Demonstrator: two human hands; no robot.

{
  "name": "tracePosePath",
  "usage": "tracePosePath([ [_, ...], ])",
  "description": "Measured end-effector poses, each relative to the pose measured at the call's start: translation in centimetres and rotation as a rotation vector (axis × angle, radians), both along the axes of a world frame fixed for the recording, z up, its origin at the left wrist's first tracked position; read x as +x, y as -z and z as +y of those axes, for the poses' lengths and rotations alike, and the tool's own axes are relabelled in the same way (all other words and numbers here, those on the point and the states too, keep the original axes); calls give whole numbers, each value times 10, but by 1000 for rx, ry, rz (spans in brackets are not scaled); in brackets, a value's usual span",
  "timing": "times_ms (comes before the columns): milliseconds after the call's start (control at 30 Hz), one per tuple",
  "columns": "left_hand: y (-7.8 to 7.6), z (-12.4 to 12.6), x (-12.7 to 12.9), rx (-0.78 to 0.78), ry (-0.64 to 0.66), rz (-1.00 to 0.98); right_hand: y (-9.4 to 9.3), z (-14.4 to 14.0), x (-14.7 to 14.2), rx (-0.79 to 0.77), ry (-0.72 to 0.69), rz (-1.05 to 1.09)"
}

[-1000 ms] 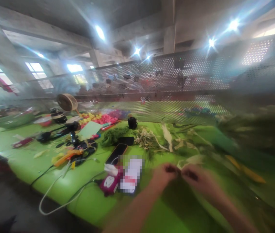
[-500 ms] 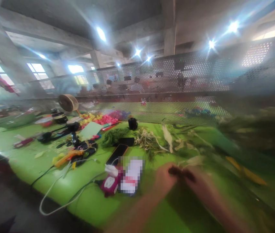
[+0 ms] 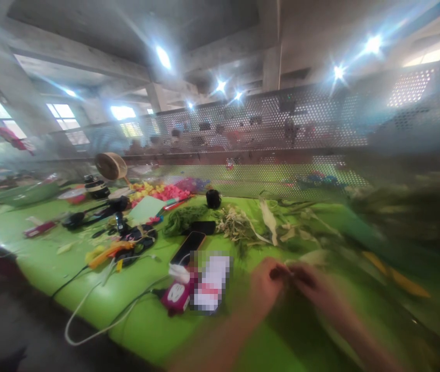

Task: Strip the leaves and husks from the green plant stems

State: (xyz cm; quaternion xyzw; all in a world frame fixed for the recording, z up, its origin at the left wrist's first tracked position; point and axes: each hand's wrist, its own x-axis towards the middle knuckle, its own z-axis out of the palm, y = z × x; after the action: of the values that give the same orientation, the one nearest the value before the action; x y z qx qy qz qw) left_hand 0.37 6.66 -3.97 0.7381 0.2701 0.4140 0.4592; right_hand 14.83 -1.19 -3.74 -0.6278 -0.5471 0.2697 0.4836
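Note:
Low over the green tabletop, my left hand [image 3: 268,287] and my right hand [image 3: 313,284] meet, fingertips pinched close together. Whatever sits between the fingers is too small and blurred to name. Just behind the fingers lies a pale, dry leaf-like piece [image 3: 315,257], resembling husk. Farther back are a cream-coloured husk [image 3: 269,219] and a heap of dried plant strips [image 3: 237,223]. Left of my left hand is a paper-like white item [image 3: 212,284], partly pixelated, beside a maroon tissue pack [image 3: 176,295].
Phones [image 3: 188,249], a yellow-orange tool with a cord [image 3: 111,253], white cable [image 3: 73,338] and green plant material [image 3: 181,219] lie to the left. A small black container [image 3: 213,198] and a fan [image 3: 111,166] stand behind. Perforated metal panel [image 3: 235,175] bounds the table's back.
My fingertips have shifted slightly and come together more closely. The view has moved a little, and the things on the table lie as before.

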Motion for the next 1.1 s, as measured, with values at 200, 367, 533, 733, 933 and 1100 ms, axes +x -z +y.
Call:
tracePosePath([
  [200, 1, 1, -1, -54, 34, -10, -3, -2, -1, -22, 84, -73],
  [367, 7, 5, 1, -80, 21, -31, -14, -7, -4, -41, 170, -56],
  [533, 6, 6, 2, -107, 8, -22, -15, -4, -5, -31, 99, -2],
  [733, 8, 11, 0, -282, 92, -73, -18, -3, -4, -48, 135, -30],
  [933, 4, 16, -4, -607, 105, -319, -12, -6, 2, -88, 161, -51],
  [1100, -8, 11, -6, -729, 201, -400, -12, -5, 6, -95, 137, -25],
])
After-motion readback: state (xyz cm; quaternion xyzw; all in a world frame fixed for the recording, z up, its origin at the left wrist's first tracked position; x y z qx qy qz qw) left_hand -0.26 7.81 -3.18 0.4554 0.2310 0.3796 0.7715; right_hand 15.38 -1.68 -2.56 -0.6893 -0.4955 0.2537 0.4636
